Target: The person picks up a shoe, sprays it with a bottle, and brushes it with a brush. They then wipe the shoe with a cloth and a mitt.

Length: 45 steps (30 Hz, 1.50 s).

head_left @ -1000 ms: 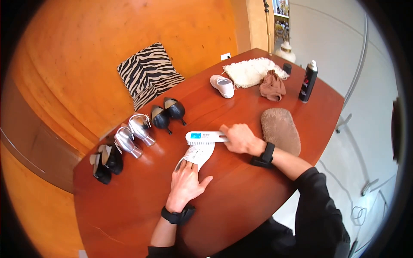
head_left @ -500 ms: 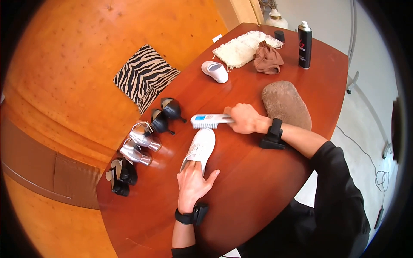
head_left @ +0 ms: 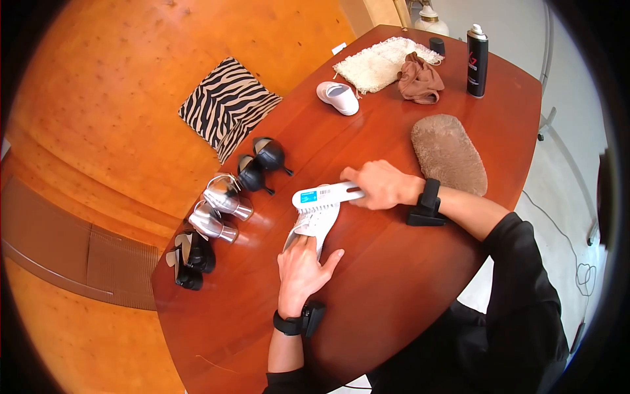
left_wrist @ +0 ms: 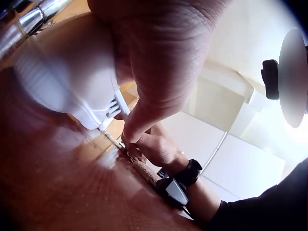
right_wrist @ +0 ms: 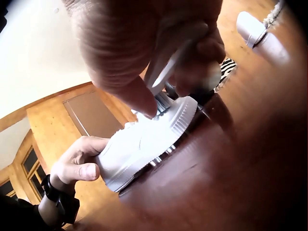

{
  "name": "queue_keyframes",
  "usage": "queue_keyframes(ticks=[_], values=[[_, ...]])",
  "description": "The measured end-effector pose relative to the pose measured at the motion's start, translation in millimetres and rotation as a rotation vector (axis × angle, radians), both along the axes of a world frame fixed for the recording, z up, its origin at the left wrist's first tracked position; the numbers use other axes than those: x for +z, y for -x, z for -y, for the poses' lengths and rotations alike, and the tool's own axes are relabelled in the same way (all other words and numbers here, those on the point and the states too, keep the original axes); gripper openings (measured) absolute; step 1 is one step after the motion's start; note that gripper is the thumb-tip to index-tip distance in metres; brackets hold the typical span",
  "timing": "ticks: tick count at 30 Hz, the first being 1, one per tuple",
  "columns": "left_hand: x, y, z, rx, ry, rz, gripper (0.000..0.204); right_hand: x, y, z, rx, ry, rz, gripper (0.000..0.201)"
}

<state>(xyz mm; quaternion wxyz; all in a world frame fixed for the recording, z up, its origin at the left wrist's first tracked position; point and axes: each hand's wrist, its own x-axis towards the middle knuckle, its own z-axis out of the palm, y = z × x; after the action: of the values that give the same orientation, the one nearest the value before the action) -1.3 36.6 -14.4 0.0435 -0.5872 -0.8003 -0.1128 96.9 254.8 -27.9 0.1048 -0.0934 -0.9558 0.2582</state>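
Observation:
A white lace-up sneaker (head_left: pixel 331 220) lies on the reddish-brown table, toe away from me. My left hand (head_left: pixel 300 272) has its fingers inside the shoe's opening, with the thumb stretched out to the side. By its handle, my right hand (head_left: pixel 386 185) grips a white scrub brush (head_left: pixel 328 195) with a blue label. The brush lies across the sneaker's front, bristles down. In the right wrist view the bristles (right_wrist: pixel 163 103) meet the upper near the toe. A matching sneaker (head_left: pixel 338 98) rests farther back.
To the left stand black heels (head_left: pixel 269 154), silver heels (head_left: pixel 226 195) and black shoes (head_left: pixel 197 253). A cream fringed cloth (head_left: pixel 377 64), a brown cloth (head_left: pixel 420 80) and a black spray can (head_left: pixel 478 62) are at the back. A brown fluffy pad (head_left: pixel 449 154) lies right.
The brush first covered the toe, slid forward to its tip, and is now back over the sneaker's front. My left hand stays in the shoe. The head view has shifted.

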Motion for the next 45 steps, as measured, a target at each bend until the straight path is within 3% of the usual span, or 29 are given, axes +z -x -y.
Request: queue_keyframes(ticks=[5,9,12,14,18,26,29,32,35,39,45], values=[[1,-1,1,0.039,0.039,0.027,0.043,-1,2,-16,-0.343,-0.008,0.050,0.030],[-3,1,0,0.021,-0.065,0.027,0.040,-8,-2,-24,-0.355,-0.008,0.002,0.025],[-1,0,-1,0.041,-0.038,0.045,0.040,-8,-4,-19,-0.293,0.029,-0.093,0.021],[1,-1,-1,0.046,-0.023,0.052,0.039,-3,-5,-10,-0.153,0.027,-0.114,0.021],[1,-1,-2,0.044,-0.025,0.034,0.039,7,-11,14,0.119,0.051,0.064,0.035],[-3,2,-1,0.029,-0.045,0.021,0.042,6,-11,11,0.140,0.167,-0.016,0.036],[-3,2,-2,0.031,-0.042,0.009,0.042,5,-8,6,0.034,0.081,-0.011,0.034],[-3,1,-1,0.046,-0.022,0.015,0.042,8,-5,-8,-0.291,0.097,0.120,0.034],[-4,3,0,0.043,-0.039,0.017,0.042,1,-5,-19,-0.344,0.146,0.056,0.035],[0,0,-1,0.062,0.004,0.047,0.041,0,-4,-11,-0.324,0.195,-0.026,0.034],[1,-1,-3,0.022,-0.004,-0.010,0.044,-2,-6,14,0.062,0.166,-0.010,0.031]])
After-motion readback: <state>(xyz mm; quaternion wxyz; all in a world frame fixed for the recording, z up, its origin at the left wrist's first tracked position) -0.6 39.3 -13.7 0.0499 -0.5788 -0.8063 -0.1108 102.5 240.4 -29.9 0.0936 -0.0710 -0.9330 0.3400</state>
